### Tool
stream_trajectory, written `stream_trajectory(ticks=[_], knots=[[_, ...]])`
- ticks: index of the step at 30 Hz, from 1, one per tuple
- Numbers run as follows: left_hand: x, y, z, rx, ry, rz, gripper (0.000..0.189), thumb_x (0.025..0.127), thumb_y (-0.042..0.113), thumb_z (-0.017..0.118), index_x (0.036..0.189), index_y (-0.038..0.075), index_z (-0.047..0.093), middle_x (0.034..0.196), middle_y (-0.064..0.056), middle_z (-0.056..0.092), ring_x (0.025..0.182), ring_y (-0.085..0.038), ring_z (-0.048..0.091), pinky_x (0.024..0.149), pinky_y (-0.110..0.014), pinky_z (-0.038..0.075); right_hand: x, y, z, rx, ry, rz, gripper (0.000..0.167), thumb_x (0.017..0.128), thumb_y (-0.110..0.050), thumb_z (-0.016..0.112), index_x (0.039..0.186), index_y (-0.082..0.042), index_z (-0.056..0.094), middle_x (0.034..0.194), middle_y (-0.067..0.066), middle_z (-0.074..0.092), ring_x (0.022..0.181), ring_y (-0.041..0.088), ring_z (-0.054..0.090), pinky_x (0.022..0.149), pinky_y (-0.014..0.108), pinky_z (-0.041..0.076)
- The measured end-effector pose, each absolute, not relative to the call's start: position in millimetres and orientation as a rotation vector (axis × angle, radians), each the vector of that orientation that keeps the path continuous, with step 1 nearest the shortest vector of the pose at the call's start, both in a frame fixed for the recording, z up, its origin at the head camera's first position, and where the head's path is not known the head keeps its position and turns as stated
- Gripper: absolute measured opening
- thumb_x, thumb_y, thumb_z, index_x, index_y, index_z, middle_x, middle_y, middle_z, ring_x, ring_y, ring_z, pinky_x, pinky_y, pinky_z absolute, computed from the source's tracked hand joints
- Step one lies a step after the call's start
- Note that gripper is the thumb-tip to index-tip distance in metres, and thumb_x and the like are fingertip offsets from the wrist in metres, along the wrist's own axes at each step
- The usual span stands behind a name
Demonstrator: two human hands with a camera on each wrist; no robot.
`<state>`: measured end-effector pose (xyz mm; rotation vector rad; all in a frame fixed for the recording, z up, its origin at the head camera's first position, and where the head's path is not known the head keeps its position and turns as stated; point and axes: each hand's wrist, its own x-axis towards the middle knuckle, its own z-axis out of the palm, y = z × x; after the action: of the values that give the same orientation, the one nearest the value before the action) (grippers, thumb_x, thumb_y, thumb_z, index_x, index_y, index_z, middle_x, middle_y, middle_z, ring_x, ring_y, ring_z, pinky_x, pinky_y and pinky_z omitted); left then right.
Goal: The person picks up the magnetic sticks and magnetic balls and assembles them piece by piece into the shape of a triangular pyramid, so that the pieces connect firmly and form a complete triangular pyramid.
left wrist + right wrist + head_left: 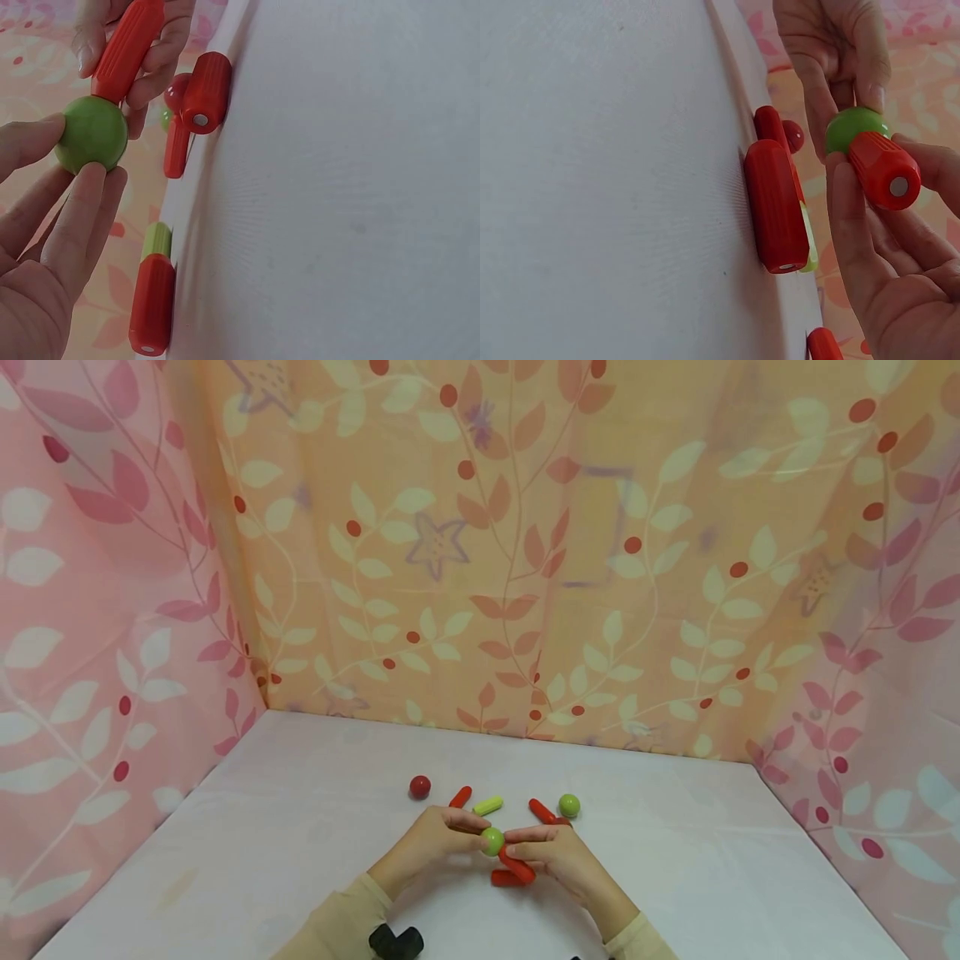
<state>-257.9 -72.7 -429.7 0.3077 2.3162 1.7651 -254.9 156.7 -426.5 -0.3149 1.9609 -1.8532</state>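
My left hand (438,839) pinches a glossy green ball (492,841) between thumb and fingertips. In my right hand (566,858) is a ridged red rod (517,865), gripped by thumb and fingers. The rod's far end touches the ball, as the left wrist view shows on the ball (93,136) and rod (127,52). A round silvery disc marks the near end of the held rod (885,171) in the right wrist view. Below the hands, another red rod (506,878) lies on the white table.
Beyond the hands lie a red ball (420,787), a red rod (461,797), a yellow-green rod (488,806), another red rod (541,811) and a second green ball (569,806). A dark red piece (562,821) is partly hidden by my right hand. Patterned cloth walls (480,610) enclose the table.
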Motion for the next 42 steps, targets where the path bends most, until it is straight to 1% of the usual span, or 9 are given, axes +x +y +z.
stream_trajectory(ticks=[4,8,15,21,24,30,33,37,42], knots=[[-258,-72,-430,0.325,2.291,1.772,0.030,0.083,0.022,0.080,0.110,0.009,0.076,0.106,-0.004,0.076,0.101,-0.012,0.063,0.086,-0.027,0.051,-256,157,-427,-0.302,1.938,-1.866,0.040,0.092,-0.013,0.069,0.124,0.009,0.064,0.105,0.012,0.076,0.093,0.013,0.075,0.082,0.024,0.058],[-257,-71,-429,0.334,2.279,1.777,0.031,0.083,0.020,0.080,0.111,0.008,0.076,0.106,-0.004,0.076,0.101,-0.012,0.063,0.087,-0.029,0.052,-257,158,-429,-0.304,1.937,-1.869,0.039,0.092,-0.015,0.069,0.123,0.008,0.065,0.103,0.011,0.077,0.094,0.013,0.074,0.084,0.025,0.058],[-254,-69,-428,0.335,2.282,1.773,0.028,0.083,0.020,0.080,0.109,0.009,0.077,0.105,-0.004,0.076,0.103,-0.013,0.063,0.094,-0.038,0.051,-257,157,-431,-0.325,1.907,-1.876,0.038,0.092,-0.015,0.069,0.122,0.008,0.066,0.101,0.010,0.077,0.093,0.015,0.075,0.084,0.026,0.058],[-252,-68,-428,0.320,2.258,1.800,0.028,0.083,0.019,0.079,0.108,0.009,0.076,0.104,-0.004,0.076,0.103,-0.012,0.063,0.097,-0.040,0.050,-256,157,-431,-0.342,1.887,-1.873,0.039,0.092,-0.015,0.070,0.122,0.008,0.065,0.101,0.010,0.077,0.095,0.018,0.075,0.085,0.026,0.058],[-251,-67,-427,0.319,2.263,1.795,0.028,0.082,0.019,0.080,0.109,0.009,0.076,0.105,-0.004,0.076,0.103,-0.012,0.063,0.095,-0.039,0.051,-256,157,-430,-0.339,1.900,-1.860,0.039,0.092,-0.016,0.070,0.122,0.008,0.066,0.102,0.010,0.077,0.095,0.018,0.075,0.085,0.027,0.058],[-251,-66,-427,0.325,2.290,1.757,0.029,0.081,0.020,0.081,0.108,0.012,0.077,0.104,-0.003,0.077,0.104,-0.013,0.063,0.088,-0.031,0.049,-257,157,-430,-0.325,1.935,-1.836,0.039,0.092,-0.019,0.070,0.121,0.007,0.067,0.101,0.009,0.077,0.094,0.015,0.074,0.085,0.027,0.058],[-251,-66,-426,0.337,2.309,1.736,0.030,0.082,0.022,0.080,0.110,0.011,0.076,0.107,-0.003,0.076,0.107,-0.014,0.062,0.089,-0.033,0.050,-257,158,-429,-0.317,1.947,-1.843,0.040,0.091,-0.019,0.071,0.121,0.007,0.067,0.100,0.008,0.078,0.094,0.015,0.074,0.084,0.027,0.058],[-252,-68,-425,0.328,2.329,1.726,0.033,0.083,0.025,0.080,0.112,0.008,0.075,0.109,-0.003,0.075,0.103,-0.014,0.063,0.088,-0.034,0.053,-259,162,-426,-0.275,1.973,-1.874,0.041,0.092,-0.021,0.070,0.122,0.008,0.066,0.099,0.006,0.078,0.090,0.013,0.075,0.083,0.026,0.059],[-251,-70,-427,0.366,2.323,1.703,0.033,0.084,0.023,0.079,0.112,0.006,0.074,0.108,-0.005,0.075,0.100,-0.013,0.065,0.085,-0.030,0.053,-261,167,-425,-0.236,1.978,-1.894,0.041,0.093,-0.021,0.069,0.123,0.007,0.066,0.098,0.002,0.077,0.086,0.011,0.074,0.081,0.025,0.059]])
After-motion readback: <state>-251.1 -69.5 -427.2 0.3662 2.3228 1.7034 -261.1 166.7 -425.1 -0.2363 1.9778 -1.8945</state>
